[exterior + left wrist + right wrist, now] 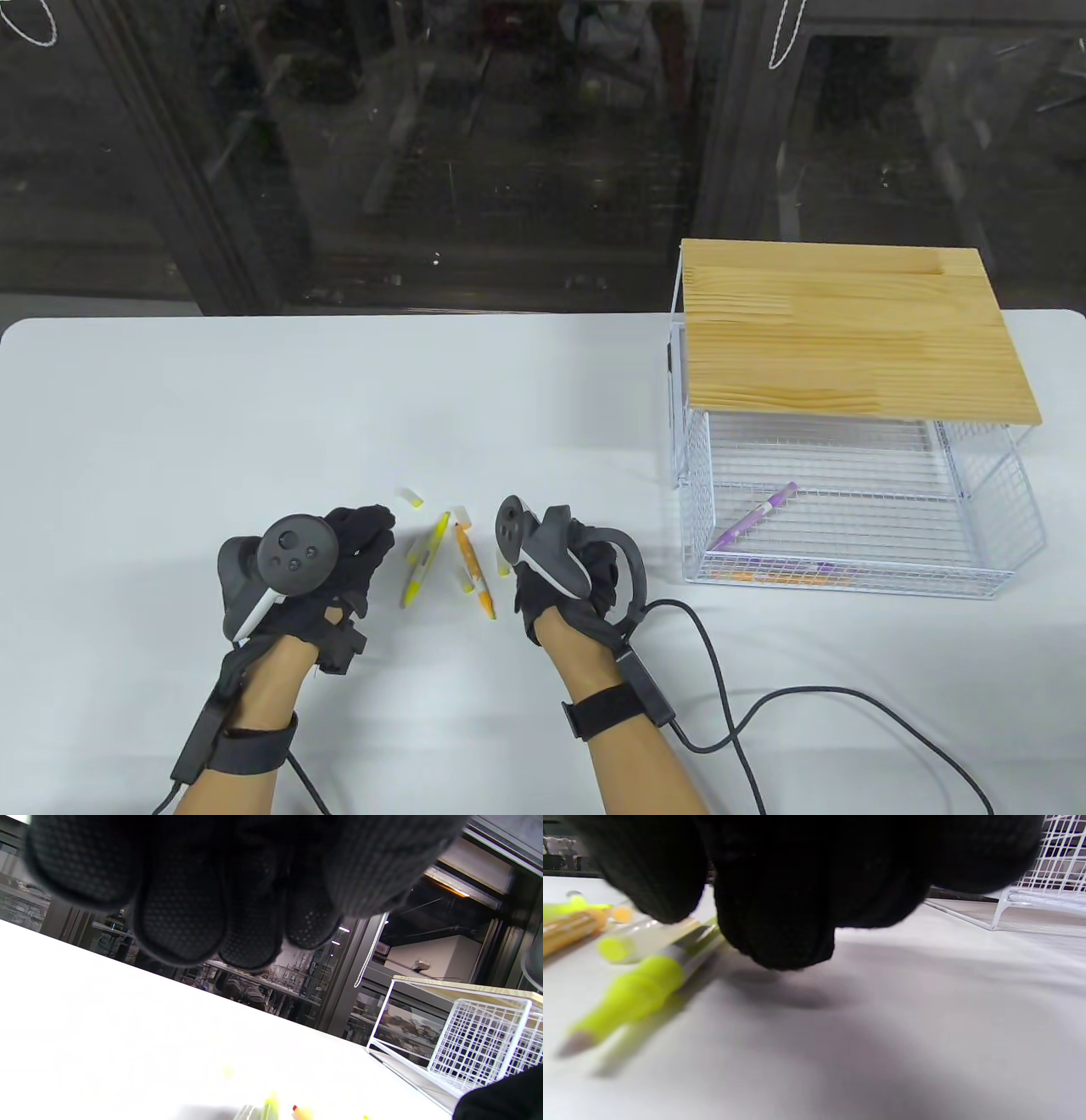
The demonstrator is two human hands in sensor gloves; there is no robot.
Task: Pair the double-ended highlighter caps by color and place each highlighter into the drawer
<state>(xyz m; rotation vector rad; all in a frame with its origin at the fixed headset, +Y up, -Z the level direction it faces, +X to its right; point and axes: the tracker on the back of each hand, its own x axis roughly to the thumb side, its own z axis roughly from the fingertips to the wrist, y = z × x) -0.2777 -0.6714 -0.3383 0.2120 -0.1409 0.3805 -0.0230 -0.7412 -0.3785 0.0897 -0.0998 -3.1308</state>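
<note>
Here, in the table view, the left hand (pixel 339 560) sat at the lower left of the frame, fingers loosely curled and holding nothing, just left of the yellow highlighter (pixel 427 557). The right hand (pixel 567 570) lay lower centre, just right of the orange highlighter (pixel 473 568); its fingers were hidden under the tracker, so I cannot tell whether it held anything. A loose cap (pixel 412 497) lay above the pens. At the right, the wire drawer (pixel 984 509) stood pulled out beneath a wooden top (pixel 848 340), with a purple highlighter (pixel 755 515) lying in it.

In the left wrist view, gloved fingertips (pixel 182 921) hung from the top edge, clear of the white table (pixel 106 1018); the drawer's mesh (pixel 479 1043) showed at the right.

In the right wrist view, dark fingers (pixel 776 899) filled the top, close above the table, with the yellow pen (pixel 636 988) blurred at the left, an orange one (pixel 568 927) beyond it.
</note>
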